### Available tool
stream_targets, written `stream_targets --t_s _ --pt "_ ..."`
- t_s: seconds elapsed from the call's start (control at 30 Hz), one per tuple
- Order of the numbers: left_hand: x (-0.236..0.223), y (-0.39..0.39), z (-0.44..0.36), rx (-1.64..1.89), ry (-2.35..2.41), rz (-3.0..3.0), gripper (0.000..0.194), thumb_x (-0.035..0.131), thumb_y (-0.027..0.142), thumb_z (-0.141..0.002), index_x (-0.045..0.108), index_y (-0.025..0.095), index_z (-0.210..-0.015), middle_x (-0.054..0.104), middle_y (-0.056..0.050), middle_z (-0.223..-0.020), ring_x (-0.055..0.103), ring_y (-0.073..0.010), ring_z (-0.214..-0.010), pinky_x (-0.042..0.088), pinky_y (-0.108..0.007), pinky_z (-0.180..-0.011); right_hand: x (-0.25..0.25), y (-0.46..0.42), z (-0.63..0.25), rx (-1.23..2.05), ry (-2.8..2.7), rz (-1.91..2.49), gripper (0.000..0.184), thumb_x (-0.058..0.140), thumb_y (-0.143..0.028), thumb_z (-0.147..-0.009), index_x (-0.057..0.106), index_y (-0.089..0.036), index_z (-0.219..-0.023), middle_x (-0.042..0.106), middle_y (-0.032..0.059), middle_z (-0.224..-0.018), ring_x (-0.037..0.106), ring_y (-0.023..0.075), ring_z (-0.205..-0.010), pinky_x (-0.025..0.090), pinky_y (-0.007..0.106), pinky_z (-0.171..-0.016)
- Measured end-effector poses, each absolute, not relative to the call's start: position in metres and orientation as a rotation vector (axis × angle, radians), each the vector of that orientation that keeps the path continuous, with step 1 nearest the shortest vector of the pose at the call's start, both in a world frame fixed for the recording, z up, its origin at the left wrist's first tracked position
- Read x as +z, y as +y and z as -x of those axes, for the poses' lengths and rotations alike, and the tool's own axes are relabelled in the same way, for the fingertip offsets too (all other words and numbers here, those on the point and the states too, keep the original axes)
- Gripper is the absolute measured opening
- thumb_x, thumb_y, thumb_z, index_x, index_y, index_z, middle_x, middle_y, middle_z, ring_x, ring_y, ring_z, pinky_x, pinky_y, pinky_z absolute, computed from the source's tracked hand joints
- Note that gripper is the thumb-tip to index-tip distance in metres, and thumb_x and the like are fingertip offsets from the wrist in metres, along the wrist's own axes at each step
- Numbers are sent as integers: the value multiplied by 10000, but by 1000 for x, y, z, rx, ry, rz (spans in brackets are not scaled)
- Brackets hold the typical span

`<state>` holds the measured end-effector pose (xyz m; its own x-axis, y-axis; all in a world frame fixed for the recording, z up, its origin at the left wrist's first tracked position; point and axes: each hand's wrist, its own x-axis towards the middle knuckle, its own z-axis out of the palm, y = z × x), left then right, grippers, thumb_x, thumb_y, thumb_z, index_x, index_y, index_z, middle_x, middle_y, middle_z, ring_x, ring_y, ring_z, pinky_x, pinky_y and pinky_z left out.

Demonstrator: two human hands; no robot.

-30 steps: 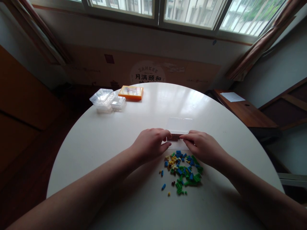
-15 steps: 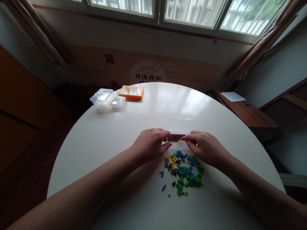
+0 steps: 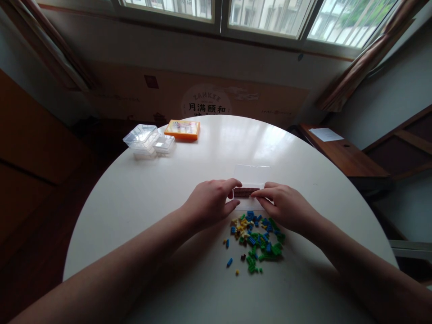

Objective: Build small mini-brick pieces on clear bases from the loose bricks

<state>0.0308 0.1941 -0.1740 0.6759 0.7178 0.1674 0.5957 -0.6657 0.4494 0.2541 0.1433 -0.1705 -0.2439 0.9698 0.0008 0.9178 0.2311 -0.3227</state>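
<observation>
A row of small dark brown building bricks (image 3: 245, 192) lies on an open clear plastic case (image 3: 252, 173) on the white table. My left hand (image 3: 212, 202) is at the left end of the row, its index finger and thumb spread apart with nothing seen between them. On the right side, my right hand (image 3: 286, 206) has its index fingertip on the brown bricks, the thumb held lower and apart. Whether a tiny piece is under that fingertip is hidden. Nearer to me is a loose pile of blue, yellow and green bricks (image 3: 258, 238).
Stacked clear plastic boxes (image 3: 141, 138) stand at the table's far left, beside an orange box (image 3: 182, 129). A few stray bricks, including a blue brick (image 3: 230, 262), lie left of the pile. The round table (image 3: 135, 211) has its far edge near the wall.
My left index finger has lifted off the brown bricks to their upper edge, widening its gap from the thumb. My right fingertip stays on the row. The view has shifted slightly.
</observation>
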Motion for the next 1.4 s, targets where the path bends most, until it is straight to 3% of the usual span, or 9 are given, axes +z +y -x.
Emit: stream_targets --t_s 0.2,0.33,0.57,0.87,1.03,1.2,1.4 --pt "-172 194 -29 496 1040 -2520 258 651 288 -840 649 234 -1092 728 0 -885 630 -142 -663 440 -253 -602 -162 141 -263 361 -2207 1709 282 517 -240 -920 753 -274 -1071 690 27 -876 605 139 -727 439 258 -638" --pt "-159 200 -21 477 1084 -2551 122 601 289 -868 689 205 -868 712 -14 -804 620 -148 -671 425 -251 -599 -153 139 -280 248 -2039 1635 264 527 -244 -915 754 -237 -1049 694 30 -822 571 124 -649 445 259 -620" --pt "-140 203 -4 -146 1150 -2569 244 607 371 -834 675 218 -656 676 -21 -672 542 -156 -555 301 -264 -497 -141 133 -292 182 -1937 1515 239 552 -237 -895 754 -212 -1019 706 29 -834 543 108 -604 439 257 -591" --pt "-134 189 -7 -397 865 -2387 174 666 348 -789 705 224 -674 664 14 -615 525 -124 -498 322 -244 -465 -137 126 -286 427 -2466 1135 216 555 -220 -923 744 -247 -1024 678 -1 -776 573 79 -641 394 205 -597" --pt "-133 180 -12 -311 815 -2517 201 716 365 -787 697 220 -649 645 16 -597 513 -121 -501 295 -252 -467 -148 122 -274 453 -2542 1138 187 573 -246 -925 745 -272 -995 697 -4 -829 603 91 -702 385 213 -634" --pt "-130 175 -16 -185 687 -2605 39 696 256 -798 732 259 -783 685 29 -700 588 -133 -635 364 -246 -579 -159 119 -259 428 -2605 1111 173 588 -250 -908 736 -288 -986 675 -8 -813 564 102 -687 340 231 -616" --pt "-126 171 -20 -79 545 -2638 192 643 130 -810 752 275 -873 719 27 -793 612 -121 -677 394 -218 -624 -149 113 -259 676 -2799 757 252 586 -145 -827 702 -282 -1004 691 -13 -950 591 128 -852 367 239 -696"
